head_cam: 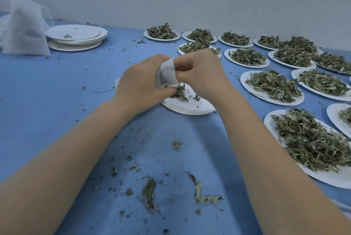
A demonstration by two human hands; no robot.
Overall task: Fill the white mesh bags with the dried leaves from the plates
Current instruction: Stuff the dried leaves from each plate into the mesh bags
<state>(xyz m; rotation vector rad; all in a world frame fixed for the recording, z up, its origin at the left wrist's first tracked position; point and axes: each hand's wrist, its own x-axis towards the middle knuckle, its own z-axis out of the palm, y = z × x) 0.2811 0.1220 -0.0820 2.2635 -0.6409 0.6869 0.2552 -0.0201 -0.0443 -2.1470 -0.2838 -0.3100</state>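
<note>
Both hands meet at the middle of the blue table over a nearly bare white plate point(190, 106) that carries a few dried leaves point(180, 93). My left hand point(140, 84) grips a small white mesh bag point(166, 74) from the left side. My right hand point(203, 75) pinches the bag's upper edge, its fingertips curled at the opening. The inside of the bag is hidden by my fingers.
Several white plates heaped with dried leaves point(273, 84) fill the right side. A stack of bare plates point(76, 35) and a pile of white mesh bags point(24, 29) sit at the far left by the wall. Loose leaf scraps point(150, 193) litter the near table.
</note>
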